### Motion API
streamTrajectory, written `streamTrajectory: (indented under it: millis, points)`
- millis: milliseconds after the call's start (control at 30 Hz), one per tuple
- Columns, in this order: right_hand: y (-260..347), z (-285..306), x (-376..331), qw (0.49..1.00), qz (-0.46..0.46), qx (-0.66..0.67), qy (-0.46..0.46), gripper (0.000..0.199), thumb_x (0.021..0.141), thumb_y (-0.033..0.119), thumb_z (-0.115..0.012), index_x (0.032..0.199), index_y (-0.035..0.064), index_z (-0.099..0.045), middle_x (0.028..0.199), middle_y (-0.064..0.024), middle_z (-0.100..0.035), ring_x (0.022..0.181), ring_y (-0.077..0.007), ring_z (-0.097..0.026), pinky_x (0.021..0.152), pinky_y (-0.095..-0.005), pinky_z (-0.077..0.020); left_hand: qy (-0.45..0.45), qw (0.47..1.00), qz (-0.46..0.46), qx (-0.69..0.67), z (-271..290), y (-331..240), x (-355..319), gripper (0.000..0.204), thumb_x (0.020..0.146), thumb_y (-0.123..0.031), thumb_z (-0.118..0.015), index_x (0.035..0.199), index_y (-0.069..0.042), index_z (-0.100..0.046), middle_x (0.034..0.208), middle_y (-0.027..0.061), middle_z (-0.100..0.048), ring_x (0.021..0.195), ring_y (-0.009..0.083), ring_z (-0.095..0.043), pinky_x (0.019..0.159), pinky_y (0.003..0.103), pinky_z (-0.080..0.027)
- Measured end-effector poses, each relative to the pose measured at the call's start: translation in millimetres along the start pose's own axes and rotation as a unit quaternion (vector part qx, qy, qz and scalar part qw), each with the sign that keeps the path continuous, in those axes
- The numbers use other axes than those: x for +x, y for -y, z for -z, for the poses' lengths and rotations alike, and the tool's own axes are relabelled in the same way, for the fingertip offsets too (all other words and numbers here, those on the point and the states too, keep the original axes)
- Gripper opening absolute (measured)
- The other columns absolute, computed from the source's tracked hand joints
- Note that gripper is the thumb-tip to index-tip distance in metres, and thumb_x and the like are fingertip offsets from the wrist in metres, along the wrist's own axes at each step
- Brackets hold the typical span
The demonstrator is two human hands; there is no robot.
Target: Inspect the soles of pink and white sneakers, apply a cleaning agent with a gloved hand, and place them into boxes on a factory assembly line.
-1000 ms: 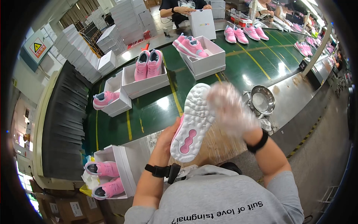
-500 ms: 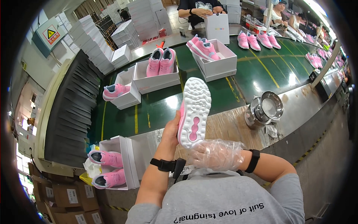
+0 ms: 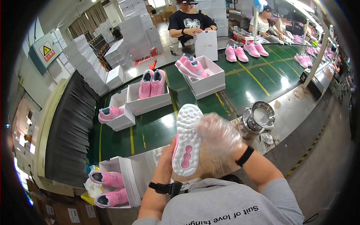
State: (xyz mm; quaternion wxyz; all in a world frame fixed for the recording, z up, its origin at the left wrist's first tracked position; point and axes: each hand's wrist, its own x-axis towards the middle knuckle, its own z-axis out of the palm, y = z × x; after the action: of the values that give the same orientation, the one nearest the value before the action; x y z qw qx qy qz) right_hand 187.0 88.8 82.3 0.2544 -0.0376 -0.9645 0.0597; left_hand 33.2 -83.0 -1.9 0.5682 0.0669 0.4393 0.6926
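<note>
Two pink shoes (image 3: pixel 110 188) lay in an open white box (image 3: pixel 131 185) just beside the left forearm, and I reckoned a careless swing of that elbow could have nudged it. Beyond, on the green belt (image 3: pixel 153 135), a lone shoe (image 3: pixel 110 114) leaned out over the rim of its box (image 3: pixel 125 123); a jolt there might have tipped it out. Next came the bare left hand (image 3: pixel 165 160), its fingers closed along one side of the held shoe (image 3: pixel 186 139), mostly hidden behind it. That shoe was up above the near surface (image 3: pixel 213 157), white sole showing; with the support coming from one side, a hard push on the toe could have twisted it loose. The right hand (image 3: pixel 220 132), in a loose clear glove, was blurred by the sole's right edge, and I couldn't tell whether its fingers were spread, pinching or even touching. Baggy plastic like that could have snagged or slipped. Further right, a wide backswing might have caught the metal sieve (image 3: pixel 263 113), tilted against a metal pot (image 3: pixel 249 122).
</note>
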Motion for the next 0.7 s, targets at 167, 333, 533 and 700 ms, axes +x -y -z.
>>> streamTrajectory:
  millis: [167,333,533,700]
  points:
    - [-45.1,-0.2,-3.7,0.968,-0.185,0.132,-0.103,0.019,0.084,0.007,-0.049,0.101,0.0027,-0.055,0.102,-0.0120,-0.060,0.103,-0.0296,-0.054,0.094,-0.0396,-0.0416,0.003,1.000,-0.017,-0.015,-2.6,3.4,-15.6,0.052,0.096,-0.041,-0.044,0.124,0.003,-0.051,0.118,0.0138,-0.060,0.103,0.0213,-0.061,0.088,0.033,-0.050]
    - [21.9,8.3,-6.1,0.989,0.116,0.084,0.049,0.025,0.082,0.006,-0.054,0.107,0.0044,-0.054,0.110,-0.0088,-0.057,0.099,-0.0196,-0.057,0.082,-0.0346,-0.0494,-0.032,0.999,0.000,0.004,4.4,3.3,-13.6,0.048,0.097,-0.040,-0.044,0.117,0.003,-0.057,0.109,0.0136,-0.064,0.094,0.0194,-0.064,0.083,0.032,-0.052]
    - [18.7,-0.8,28.8,0.975,0.187,0.120,0.019,0.028,0.075,0.012,-0.059,0.103,0.0083,-0.058,0.102,-0.0088,-0.059,0.098,-0.0256,-0.057,0.083,-0.0357,-0.0498,-0.045,0.989,-0.080,0.119,23.8,6.1,-13.0,0.044,0.097,-0.038,-0.047,0.110,0.002,-0.060,0.102,0.0111,-0.066,0.085,0.0163,-0.065,0.076,0.028,-0.053]
    - [-83.1,-23.6,47.0,0.964,-0.121,0.235,0.015,0.021,0.081,0.008,-0.056,0.101,0.0064,-0.061,0.093,-0.0123,-0.062,0.093,-0.0258,-0.060,0.082,-0.0349,-0.0489,-0.072,0.994,-0.013,0.076,11.5,7.5,-13.9,0.038,0.095,-0.034,-0.053,0.110,0.001,-0.061,0.101,0.0103,-0.066,0.086,0.0162,-0.065,0.076,0.029,-0.054]
